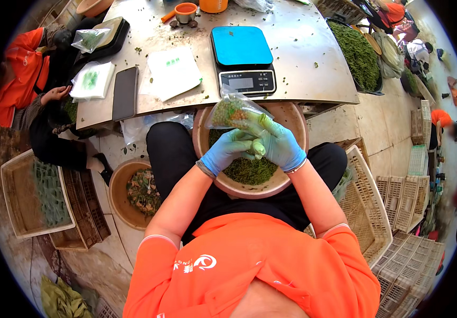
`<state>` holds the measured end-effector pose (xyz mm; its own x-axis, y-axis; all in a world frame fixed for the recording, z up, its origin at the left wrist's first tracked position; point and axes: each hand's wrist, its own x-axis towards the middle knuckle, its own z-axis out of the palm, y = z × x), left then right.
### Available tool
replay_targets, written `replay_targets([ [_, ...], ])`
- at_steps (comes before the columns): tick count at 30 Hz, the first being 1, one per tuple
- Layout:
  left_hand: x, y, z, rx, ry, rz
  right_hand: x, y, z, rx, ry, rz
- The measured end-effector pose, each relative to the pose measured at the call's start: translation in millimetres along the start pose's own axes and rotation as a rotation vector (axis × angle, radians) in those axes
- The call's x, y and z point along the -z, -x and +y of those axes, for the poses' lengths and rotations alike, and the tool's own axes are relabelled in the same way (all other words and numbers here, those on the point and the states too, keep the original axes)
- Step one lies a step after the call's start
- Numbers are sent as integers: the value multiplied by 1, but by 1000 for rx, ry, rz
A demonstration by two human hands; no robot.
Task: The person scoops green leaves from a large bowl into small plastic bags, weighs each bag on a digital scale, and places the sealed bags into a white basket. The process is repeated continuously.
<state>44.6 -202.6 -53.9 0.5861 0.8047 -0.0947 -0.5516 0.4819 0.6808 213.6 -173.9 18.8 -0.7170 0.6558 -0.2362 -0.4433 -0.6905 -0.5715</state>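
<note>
A clear plastic bag [228, 113] of small green berries, which look like green peppercorns, is tilted above a wide tub [300, 131]. My right hand [282, 145], in a stained blue glove, grips the bag's right side. My left hand [228, 149], gloved too, meets the right fingers just below the bag; whether it pinches anything is hidden. Loose green berries [250, 171] lie in the tub, between my knees. Just beyond the bag, a digital scale [242, 51] with a blue platform stands on the metal table [304, 51], nothing on its platform but a small scrap.
Flat printed bags [174, 73] and a phone [125, 93] lie left of the scale. An orange-rimmed cup [185, 12] stands behind. A tub of scraps [136, 194] and plastic crates [361, 210] flank me. A co-worker [21, 75] sits at left; a heaped berry container [353, 55] stands at right.
</note>
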Motion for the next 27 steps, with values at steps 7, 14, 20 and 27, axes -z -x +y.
replay_targets([
  [7,-4,7,-2,89,-164,140,11,5,-9,21,-57,24],
  [14,3,6,-7,64,-176,122,3,11,-14,17,-56,204],
  [20,-3,7,-3,44,-199,121,9,12,-14,15,-78,150],
  [27,-4,8,-3,6,-223,157,21,12,-11,12,-135,18],
])
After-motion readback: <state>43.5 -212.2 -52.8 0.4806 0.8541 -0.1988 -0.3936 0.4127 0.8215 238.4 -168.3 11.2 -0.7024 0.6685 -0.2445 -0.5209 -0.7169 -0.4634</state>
